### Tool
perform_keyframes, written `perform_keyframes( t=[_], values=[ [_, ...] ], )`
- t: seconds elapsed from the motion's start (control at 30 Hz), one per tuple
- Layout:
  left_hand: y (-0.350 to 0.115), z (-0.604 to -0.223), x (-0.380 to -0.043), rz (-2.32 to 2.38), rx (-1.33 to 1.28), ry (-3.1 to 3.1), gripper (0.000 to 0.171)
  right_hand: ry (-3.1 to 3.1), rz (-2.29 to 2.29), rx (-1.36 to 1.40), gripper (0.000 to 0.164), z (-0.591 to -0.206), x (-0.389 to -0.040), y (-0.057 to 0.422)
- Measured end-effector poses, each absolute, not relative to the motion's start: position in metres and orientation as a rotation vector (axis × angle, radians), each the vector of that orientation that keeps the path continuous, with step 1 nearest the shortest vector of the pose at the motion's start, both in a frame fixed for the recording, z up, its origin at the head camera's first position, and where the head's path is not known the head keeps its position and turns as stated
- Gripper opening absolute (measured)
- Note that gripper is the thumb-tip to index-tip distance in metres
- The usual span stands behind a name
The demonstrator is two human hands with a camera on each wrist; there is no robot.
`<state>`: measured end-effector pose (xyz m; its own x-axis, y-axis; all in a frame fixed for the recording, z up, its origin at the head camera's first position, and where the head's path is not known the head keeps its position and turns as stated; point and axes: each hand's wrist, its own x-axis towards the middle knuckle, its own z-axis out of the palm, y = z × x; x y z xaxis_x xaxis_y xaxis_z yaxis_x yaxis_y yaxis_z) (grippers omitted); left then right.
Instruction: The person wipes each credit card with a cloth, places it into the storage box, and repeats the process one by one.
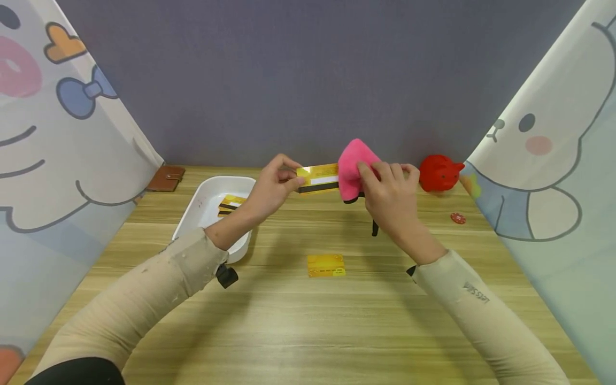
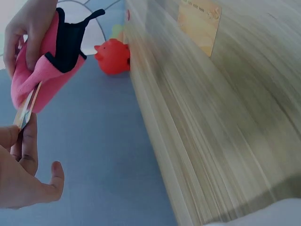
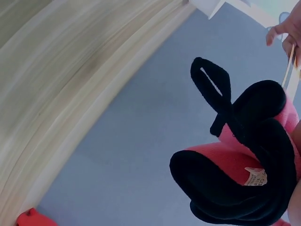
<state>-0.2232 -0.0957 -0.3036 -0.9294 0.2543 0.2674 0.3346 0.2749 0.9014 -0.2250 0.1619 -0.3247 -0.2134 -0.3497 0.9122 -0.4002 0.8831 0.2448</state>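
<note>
In the head view my left hand (image 1: 270, 191) pinches the left end of a yellow bank card (image 1: 320, 181) with a dark stripe. The card's right end is hidden at a pink cloth item (image 1: 347, 170) with black edging. My right hand (image 1: 392, 195) grips that cloth above the table. The left wrist view shows the card's edge (image 2: 29, 106) meeting a fold of the pink cloth (image 2: 47, 89). From the right wrist, the cloth's wide opening shows a white label (image 3: 255, 176), and a black loop strap (image 3: 211, 87) sticks out.
Another yellow card (image 1: 326, 266) lies flat on the wooden table (image 1: 308, 326). At left, a white tray (image 1: 202, 206) contains yellow cards (image 1: 231, 203), near a brown wallet (image 1: 166, 178). A red piggy bank (image 1: 439, 174) and red poker chip (image 1: 458, 218) are at right.
</note>
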Motion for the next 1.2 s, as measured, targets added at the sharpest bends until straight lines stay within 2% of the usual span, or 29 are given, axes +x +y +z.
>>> perform_keyframes(
  t=[0.3, 0.73, 0.93, 1.2],
  values=[
    [-0.099, -0.308, -0.231, -1.738, -0.476, -2.440, 0.026, -1.778, 0.082, 0.594, 0.014, -0.317, -0.218, 0.156],
    [-0.075, -0.312, -0.225, -1.873, -0.583, -2.432, 0.016, -1.756, 0.025, 0.776, 0.014, -0.325, -0.211, 0.130],
    [-0.074, -0.313, -0.221, -1.855, -0.634, -2.438, 0.014, -1.775, 0.033, 0.768, 0.015, -0.329, -0.213, 0.131],
    [-0.083, -0.311, -0.221, -1.817, -0.604, -2.465, 0.021, -1.833, 0.060, 0.715, 0.015, -0.330, -0.220, 0.144]
  ],
)
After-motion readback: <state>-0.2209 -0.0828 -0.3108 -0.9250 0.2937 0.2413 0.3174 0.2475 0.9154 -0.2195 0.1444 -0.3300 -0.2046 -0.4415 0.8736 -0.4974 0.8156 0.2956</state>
